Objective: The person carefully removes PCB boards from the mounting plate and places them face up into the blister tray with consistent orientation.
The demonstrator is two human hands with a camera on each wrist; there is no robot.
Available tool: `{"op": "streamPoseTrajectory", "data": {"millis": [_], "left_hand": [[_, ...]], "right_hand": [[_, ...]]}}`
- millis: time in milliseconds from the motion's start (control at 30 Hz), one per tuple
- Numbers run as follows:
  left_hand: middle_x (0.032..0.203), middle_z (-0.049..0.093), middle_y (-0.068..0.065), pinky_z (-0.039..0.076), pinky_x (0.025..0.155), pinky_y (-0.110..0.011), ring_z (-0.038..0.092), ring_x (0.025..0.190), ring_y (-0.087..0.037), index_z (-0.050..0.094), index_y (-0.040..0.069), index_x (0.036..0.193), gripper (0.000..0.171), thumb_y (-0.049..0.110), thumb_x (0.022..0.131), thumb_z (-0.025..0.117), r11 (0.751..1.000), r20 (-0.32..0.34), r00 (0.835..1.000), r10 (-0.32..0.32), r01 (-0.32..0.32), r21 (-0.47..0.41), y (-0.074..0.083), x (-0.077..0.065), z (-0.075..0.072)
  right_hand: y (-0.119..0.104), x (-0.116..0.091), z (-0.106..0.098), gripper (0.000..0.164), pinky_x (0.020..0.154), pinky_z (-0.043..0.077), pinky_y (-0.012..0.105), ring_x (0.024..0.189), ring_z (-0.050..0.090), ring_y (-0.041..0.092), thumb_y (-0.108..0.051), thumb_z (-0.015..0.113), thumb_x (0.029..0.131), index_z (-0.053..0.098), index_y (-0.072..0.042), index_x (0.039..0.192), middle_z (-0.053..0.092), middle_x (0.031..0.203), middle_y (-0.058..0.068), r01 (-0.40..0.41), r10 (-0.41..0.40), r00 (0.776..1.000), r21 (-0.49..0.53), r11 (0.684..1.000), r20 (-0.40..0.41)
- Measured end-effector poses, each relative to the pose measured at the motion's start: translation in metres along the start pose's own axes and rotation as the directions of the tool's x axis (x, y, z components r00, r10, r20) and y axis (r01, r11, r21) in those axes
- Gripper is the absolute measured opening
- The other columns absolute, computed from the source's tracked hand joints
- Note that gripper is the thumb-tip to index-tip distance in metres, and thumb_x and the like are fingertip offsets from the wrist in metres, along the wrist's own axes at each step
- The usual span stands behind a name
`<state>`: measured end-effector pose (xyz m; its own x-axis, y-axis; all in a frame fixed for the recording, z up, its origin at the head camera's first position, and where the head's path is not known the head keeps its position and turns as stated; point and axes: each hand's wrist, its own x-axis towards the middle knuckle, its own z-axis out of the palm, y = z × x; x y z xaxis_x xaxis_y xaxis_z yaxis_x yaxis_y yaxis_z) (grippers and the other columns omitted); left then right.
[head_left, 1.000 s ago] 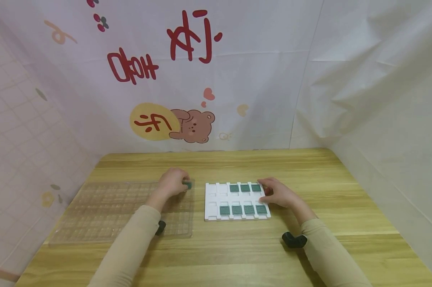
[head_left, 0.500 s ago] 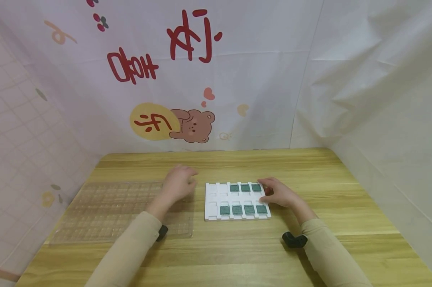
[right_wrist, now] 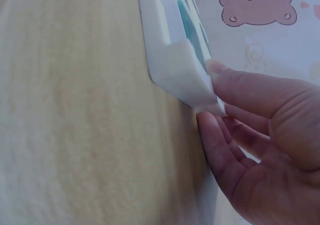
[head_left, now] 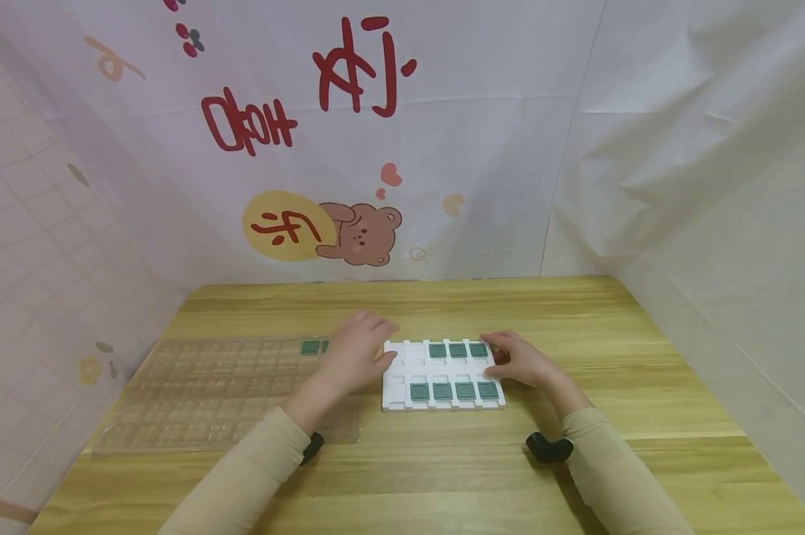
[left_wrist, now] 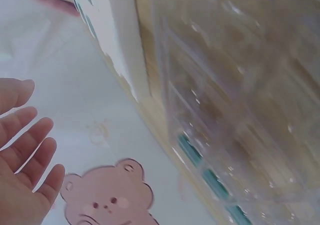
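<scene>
My right hand [head_left: 521,362] is gripping a white, rectangular, slotted tray [head_left: 442,368].
My left hand [head_left: 357,354] is hovering loose-fingered near its left end.

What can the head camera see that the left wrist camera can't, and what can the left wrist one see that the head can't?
Only the head view shows the red writing and beige sleeves.

Only the left wrist view shows the palm side of the left hand.

Both show the right hand, white tray, clear tray, green squares and bear.
</scene>
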<state>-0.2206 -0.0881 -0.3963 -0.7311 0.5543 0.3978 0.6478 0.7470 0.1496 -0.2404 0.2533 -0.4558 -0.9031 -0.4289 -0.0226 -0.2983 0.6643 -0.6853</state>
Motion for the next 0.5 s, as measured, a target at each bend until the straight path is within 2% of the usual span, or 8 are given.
{"op": "streamPoseTrajectory", "data": {"millis": [133,300,500], "left_hand": [[0.113,0.068,-0.006,0.045,0.096,-0.044,0.058,0.11,-0.027,0.07,0.009,0.116,0.036,0.021,0.083,0.078,0.998,-0.007,0.998,0.063,-0.063,0.023,0.012,0.0,0.0],[0.113,0.068,-0.005,0.045,0.097,-0.043,0.058,0.11,-0.025,0.069,0.01,0.117,0.036,0.023,0.084,0.078,0.994,0.015,0.994,0.107,-0.107,0.011,0.024,0.0,0.004],[0.117,0.067,-0.003,0.046,0.095,-0.044,0.057,0.113,-0.024,0.069,0.012,0.118,0.038,0.026,0.084,0.078,0.993,0.079,0.99,0.114,-0.117,0.028,0.034,-0.001,0.011]], "right_hand": [[0.001,0.0,0.0,0.072,0.095,0.045,0.049,0.105,0.057,0.031,-0.015,0.078,0.086,0.043,0.009,0.144,0.044,0.136,0.029,-0.002,0.002,1.0,-0.001,1.0,-0.003],[0.001,0.0,0.0,0.072,0.095,0.045,0.05,0.105,0.057,0.031,-0.016,0.078,0.086,0.043,0.009,0.144,0.043,0.137,0.029,-0.002,0.002,1.0,-0.004,1.0,0.001],[0.001,0.001,0.0,0.071,0.095,0.045,0.051,0.105,0.057,0.032,-0.015,0.078,0.086,0.042,0.009,0.143,0.042,0.138,0.031,0.002,-0.002,1.0,-0.002,1.0,0.002]]}}
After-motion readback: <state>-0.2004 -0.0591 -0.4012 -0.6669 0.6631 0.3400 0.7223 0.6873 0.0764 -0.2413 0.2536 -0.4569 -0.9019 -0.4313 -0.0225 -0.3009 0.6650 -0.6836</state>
